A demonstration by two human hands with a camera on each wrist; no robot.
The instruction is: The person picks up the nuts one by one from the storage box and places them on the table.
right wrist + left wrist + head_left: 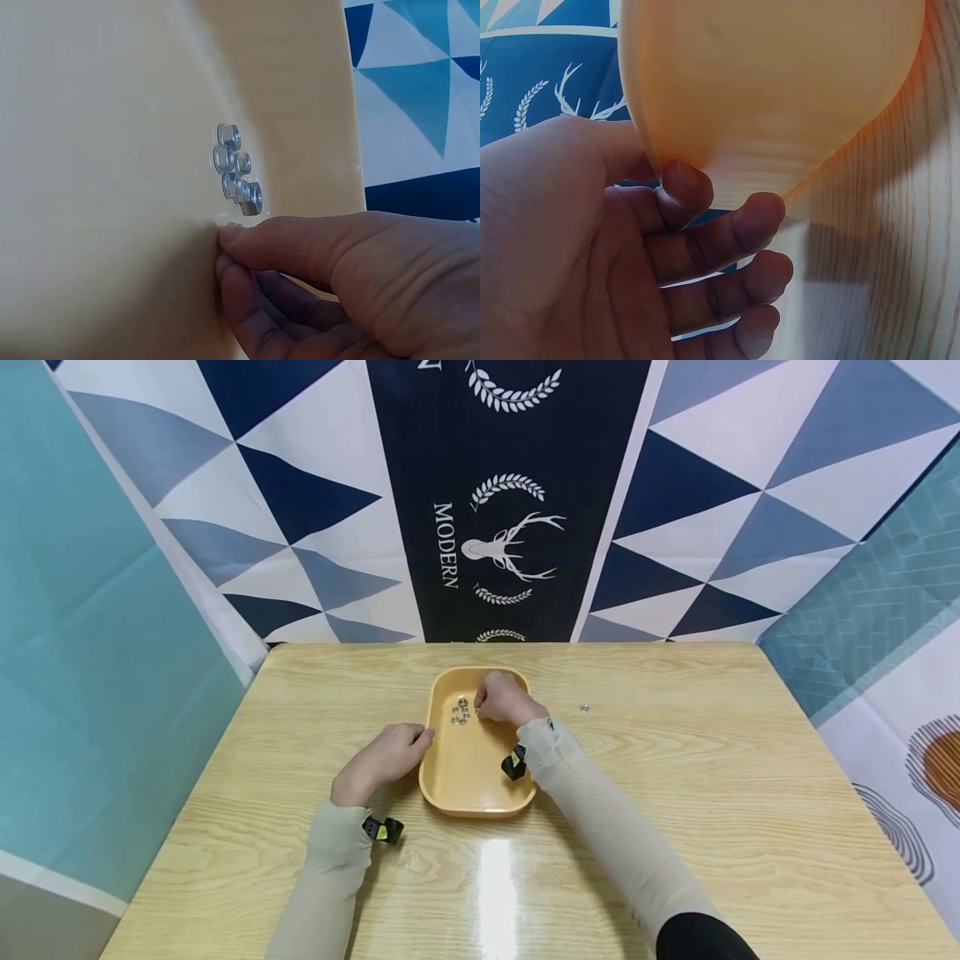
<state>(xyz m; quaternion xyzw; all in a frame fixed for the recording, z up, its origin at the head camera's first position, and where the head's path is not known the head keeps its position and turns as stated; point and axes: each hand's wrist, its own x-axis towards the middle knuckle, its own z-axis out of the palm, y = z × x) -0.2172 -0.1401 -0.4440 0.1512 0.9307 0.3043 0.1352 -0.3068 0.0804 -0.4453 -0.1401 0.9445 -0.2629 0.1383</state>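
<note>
A yellow-orange plastic tray (480,785) sits on the table with several silver flange nuts (229,161) grouped on its floor. My left hand (390,756) is at the tray's left side and pinches the rim between thumb (686,187) and index finger, the other fingers bent loosely below the wall. Inside the tray, my right hand (502,697) is low over the floor just right of the group. Its thumb and forefinger pinch a small nut (234,224), mostly hidden by the fingertips.
One loose nut (585,708) lies on the wooden table (675,760) to the right of the tray. A patterned cloth (502,443) hangs behind the table's back edge.
</note>
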